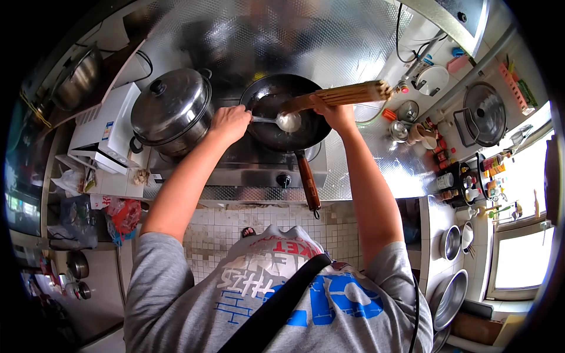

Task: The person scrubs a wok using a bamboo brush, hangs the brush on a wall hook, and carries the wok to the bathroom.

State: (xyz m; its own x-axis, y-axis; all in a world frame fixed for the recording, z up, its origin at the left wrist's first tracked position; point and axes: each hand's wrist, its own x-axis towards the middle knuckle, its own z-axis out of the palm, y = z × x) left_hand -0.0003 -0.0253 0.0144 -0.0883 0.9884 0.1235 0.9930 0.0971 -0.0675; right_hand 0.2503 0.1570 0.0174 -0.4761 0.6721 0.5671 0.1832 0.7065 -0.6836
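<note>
My left hand (231, 122) is closed around the handle of a metal ladle (288, 122), whose shiny bowl is over the inside of a dark wok (282, 140). In my right hand (335, 115) is a bamboo wok brush (353, 93), a bundle of thin strips. The brush slants across the wok's right side, with one end over the pan near the ladle bowl and the other beyond the rim. Pointing toward me, the wok's wooden handle (307, 179) extends past the stove's front edge. Whether brush or ladle touches the wok's surface, I cannot tell.
A lidded steel pot (170, 109) stands left of the wok on the gas stove (235, 170). Seasoning bottles (444, 156) and a pan lid (484, 115) are at the right. A white appliance (106, 126) sits at the left. Foil-like sheeting lines the wall.
</note>
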